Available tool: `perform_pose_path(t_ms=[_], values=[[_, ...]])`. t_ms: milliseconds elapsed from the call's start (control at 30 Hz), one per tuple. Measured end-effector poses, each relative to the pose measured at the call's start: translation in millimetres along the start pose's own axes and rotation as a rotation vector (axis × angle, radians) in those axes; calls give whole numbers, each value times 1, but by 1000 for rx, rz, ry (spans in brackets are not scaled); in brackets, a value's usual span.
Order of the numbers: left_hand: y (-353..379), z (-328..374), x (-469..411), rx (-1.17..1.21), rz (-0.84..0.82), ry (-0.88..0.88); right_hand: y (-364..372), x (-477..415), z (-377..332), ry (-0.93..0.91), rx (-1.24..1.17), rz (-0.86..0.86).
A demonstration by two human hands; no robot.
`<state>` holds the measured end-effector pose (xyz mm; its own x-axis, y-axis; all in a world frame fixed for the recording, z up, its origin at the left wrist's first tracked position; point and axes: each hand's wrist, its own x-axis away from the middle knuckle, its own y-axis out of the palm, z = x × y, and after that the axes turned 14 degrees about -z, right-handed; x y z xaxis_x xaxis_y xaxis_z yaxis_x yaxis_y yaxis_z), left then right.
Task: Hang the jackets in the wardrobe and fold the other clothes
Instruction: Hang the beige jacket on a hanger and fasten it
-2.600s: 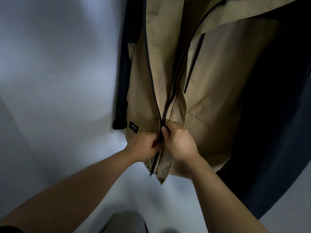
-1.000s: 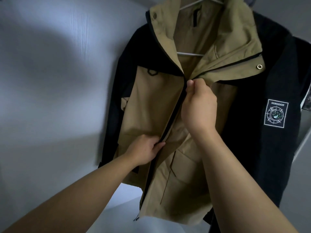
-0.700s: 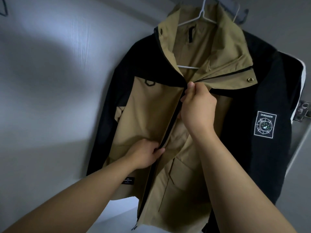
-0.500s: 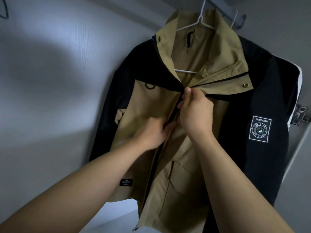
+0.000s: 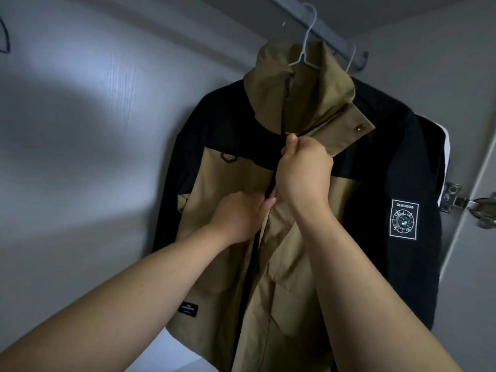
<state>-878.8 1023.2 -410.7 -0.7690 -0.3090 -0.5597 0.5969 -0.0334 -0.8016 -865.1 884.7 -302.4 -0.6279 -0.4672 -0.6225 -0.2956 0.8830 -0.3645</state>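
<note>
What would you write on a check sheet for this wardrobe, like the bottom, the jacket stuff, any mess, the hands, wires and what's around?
Surface: pale wardrobe bottom, only a sliver shows under the hem.
Job's things: khaki and black jacket hangs on a white wire hanger from the rail; front looks zipped up to the right hand.
Clutter: nothing seen.
Hands: left hand holds the front edge beside the zip; right hand pinches at the zip below the collar, pull hidden.
Cables: nothing seen.
Surroundings: grey wardrobe wall; second hanger hook; door hinge.
</note>
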Motion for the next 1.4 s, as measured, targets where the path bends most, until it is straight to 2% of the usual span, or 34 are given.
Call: perform_pose_path(t_ms=[200,267,367,433,500,600,833,1000,1067,1133,1233,1300,1400], values=[[-2,-5,-9,-27,-20,-44,-15,-12,-24,-3,-17,-6],[-6,2,-12,40,-7,-61,-16,-11,-23,3,-30,-33],[-26,18,-26,106,140,-12,-14,-8,-19,-4,8,-72],[-43,23,-37,13,272,47,-16,-8,-18,-7,22,-76],[-54,22,-42,-54,328,74,-19,-11,-21,12,15,-69],[-57,26,-38,-10,300,94,-25,-16,-24,26,56,-62],[-54,29,-37,-79,276,18,-49,-31,-44,-189,215,115],[-68,28,-33,-1,214,81,-52,-23,-33,-230,303,86],[-84,26,-31,-39,289,179,-52,-19,-27,-231,369,25],[-105,26,-35,-47,440,272,-55,-17,-22,-225,444,4],[-145,33,-49,17,619,331,-64,-20,-13,-268,564,102],[-171,37,-58,-22,586,381,-69,-27,-7,-314,573,130],[-199,41,-68,-171,366,422,-74,-39,-5,-411,363,32]])
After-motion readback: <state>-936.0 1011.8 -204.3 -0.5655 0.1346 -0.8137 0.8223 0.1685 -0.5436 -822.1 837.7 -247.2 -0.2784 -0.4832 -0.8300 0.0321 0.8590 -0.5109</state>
